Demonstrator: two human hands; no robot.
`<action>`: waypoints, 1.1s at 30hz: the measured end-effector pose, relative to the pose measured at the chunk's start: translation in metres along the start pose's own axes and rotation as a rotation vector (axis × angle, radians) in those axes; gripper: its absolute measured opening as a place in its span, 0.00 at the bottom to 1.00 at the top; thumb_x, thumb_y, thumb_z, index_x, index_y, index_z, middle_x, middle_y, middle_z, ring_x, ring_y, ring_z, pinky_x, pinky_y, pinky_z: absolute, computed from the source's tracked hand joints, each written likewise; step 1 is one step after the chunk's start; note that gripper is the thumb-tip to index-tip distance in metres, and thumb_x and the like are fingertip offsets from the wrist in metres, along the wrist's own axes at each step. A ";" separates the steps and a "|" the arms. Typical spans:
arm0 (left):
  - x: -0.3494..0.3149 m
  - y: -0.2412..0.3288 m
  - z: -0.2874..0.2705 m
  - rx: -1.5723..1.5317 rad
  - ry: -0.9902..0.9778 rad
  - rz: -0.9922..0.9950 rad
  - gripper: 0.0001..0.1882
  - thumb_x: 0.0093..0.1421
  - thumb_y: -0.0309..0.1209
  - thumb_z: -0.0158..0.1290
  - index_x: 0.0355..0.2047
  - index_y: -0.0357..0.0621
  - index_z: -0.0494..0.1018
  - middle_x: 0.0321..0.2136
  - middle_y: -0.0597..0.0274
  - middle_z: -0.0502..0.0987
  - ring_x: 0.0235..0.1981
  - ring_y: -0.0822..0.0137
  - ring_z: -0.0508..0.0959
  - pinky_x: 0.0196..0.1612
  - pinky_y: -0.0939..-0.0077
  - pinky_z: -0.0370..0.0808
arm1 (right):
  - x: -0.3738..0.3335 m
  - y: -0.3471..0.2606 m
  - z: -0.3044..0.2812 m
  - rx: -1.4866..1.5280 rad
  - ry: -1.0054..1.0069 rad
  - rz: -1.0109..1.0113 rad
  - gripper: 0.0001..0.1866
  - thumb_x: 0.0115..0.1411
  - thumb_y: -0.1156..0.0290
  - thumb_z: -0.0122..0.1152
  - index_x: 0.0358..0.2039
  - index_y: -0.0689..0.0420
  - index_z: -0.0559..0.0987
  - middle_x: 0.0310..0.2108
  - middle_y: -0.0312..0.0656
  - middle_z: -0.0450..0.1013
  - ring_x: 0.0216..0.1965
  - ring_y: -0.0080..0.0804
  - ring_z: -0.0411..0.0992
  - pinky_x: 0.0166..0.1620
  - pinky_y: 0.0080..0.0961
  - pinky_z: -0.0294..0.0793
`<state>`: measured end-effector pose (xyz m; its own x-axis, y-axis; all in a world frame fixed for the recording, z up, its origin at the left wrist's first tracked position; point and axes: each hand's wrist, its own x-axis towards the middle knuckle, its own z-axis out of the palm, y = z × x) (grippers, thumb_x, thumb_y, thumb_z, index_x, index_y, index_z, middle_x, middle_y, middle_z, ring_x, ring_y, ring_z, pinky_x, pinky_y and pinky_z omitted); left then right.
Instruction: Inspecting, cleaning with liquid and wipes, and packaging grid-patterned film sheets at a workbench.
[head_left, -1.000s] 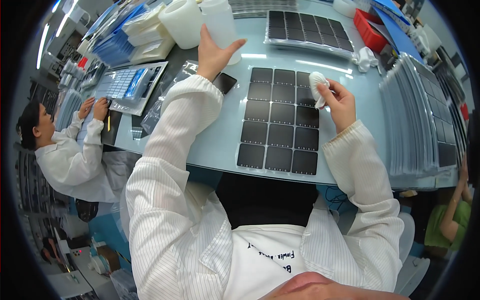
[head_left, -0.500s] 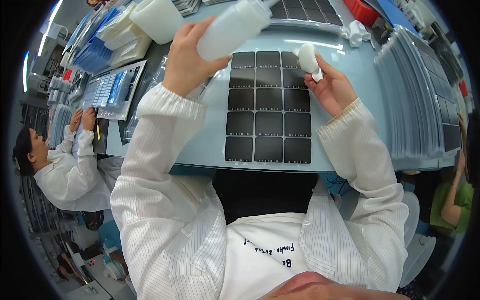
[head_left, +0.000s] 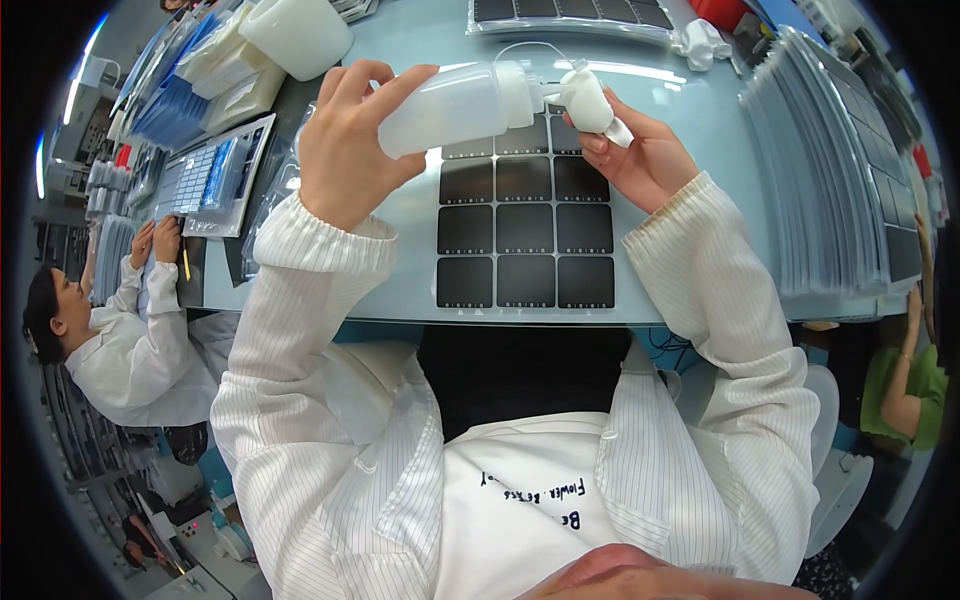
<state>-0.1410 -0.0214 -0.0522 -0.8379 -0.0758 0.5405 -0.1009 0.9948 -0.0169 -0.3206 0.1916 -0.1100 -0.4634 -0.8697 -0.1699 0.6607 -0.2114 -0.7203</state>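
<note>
My left hand (head_left: 350,145) is wrapped round a translucent white squeeze bottle (head_left: 445,108), which lies tilted nearly level. Its nozzle points right and meets a folded white cloth (head_left: 587,103), which I pinch in my right hand (head_left: 640,150). Whether liquid comes out cannot be seen. Below both hands, a sheet of dark square panels (head_left: 525,230) in rows lies on the glassy pale-blue table (head_left: 690,240). The bottle and the cloth cover part of its far rows.
A tall stack of clear-edged sheets (head_left: 810,180) stands at the right. Another dark-panelled sheet (head_left: 570,12) lies at the far side, near a crumpled white tissue (head_left: 703,44). At far left are a white roll (head_left: 295,38) and a co-worker (head_left: 130,330) in a white coat.
The bottle has swung down from a raised tilt to nearly level, its nozzle now at the cloth. My right hand has shifted slightly left with the cloth.
</note>
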 end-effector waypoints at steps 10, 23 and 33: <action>0.008 0.002 -0.012 0.133 0.103 0.094 0.33 0.34 0.23 0.67 0.44 0.65 0.77 0.35 0.67 0.72 0.39 0.64 0.72 0.35 0.72 0.77 | 0.001 0.004 0.000 0.013 0.017 0.042 0.23 0.69 0.60 0.41 0.58 0.61 0.60 0.40 0.48 0.70 0.26 0.18 0.63 0.31 0.15 0.68; 0.008 0.001 -0.015 0.152 0.097 0.093 0.33 0.33 0.24 0.69 0.43 0.65 0.78 0.31 0.68 0.72 0.36 0.65 0.73 0.34 0.73 0.78 | 0.000 0.005 -0.001 0.020 -0.009 0.045 0.22 0.69 0.60 0.42 0.57 0.62 0.61 0.40 0.48 0.70 0.26 0.18 0.63 0.30 0.15 0.68; 0.008 -0.001 -0.012 0.128 0.110 0.111 0.32 0.33 0.23 0.68 0.43 0.63 0.78 0.31 0.68 0.72 0.36 0.65 0.73 0.36 0.73 0.78 | -0.001 0.003 0.000 0.020 0.008 0.013 0.23 0.68 0.59 0.42 0.57 0.62 0.61 0.40 0.47 0.71 0.26 0.18 0.63 0.32 0.15 0.69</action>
<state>-0.1414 -0.0220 -0.0375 -0.7849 0.0490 0.6177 -0.0840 0.9792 -0.1845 -0.3177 0.1918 -0.1120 -0.4591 -0.8691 -0.1842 0.6786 -0.2092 -0.7041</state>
